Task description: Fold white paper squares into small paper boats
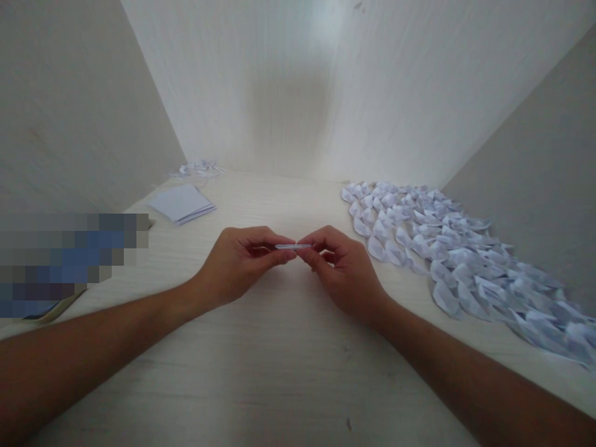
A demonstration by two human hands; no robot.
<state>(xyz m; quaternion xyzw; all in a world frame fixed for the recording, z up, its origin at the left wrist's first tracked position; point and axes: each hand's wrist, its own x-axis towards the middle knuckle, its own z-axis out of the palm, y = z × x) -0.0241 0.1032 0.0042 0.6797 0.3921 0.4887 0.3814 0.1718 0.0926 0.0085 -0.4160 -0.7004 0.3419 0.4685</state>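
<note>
A small folded white paper [294, 247], seen nearly edge-on, is held above the middle of the pale table. My left hand [246, 256] pinches its left part between thumb and fingers. On the other side my right hand [342, 264] grips the right part the same way, and the fingertips of both hands nearly meet at the centre. Much of the paper is hidden by the fingers.
Square white sheets [182, 203] lie stacked at the back left, with thin paper strips [200, 168] behind them. Many folded white paper pieces [437, 242] spread in rows along the right. A pixelated object [69, 264] sits at the left edge. Pale walls [298, 87] enclose the table [279, 372].
</note>
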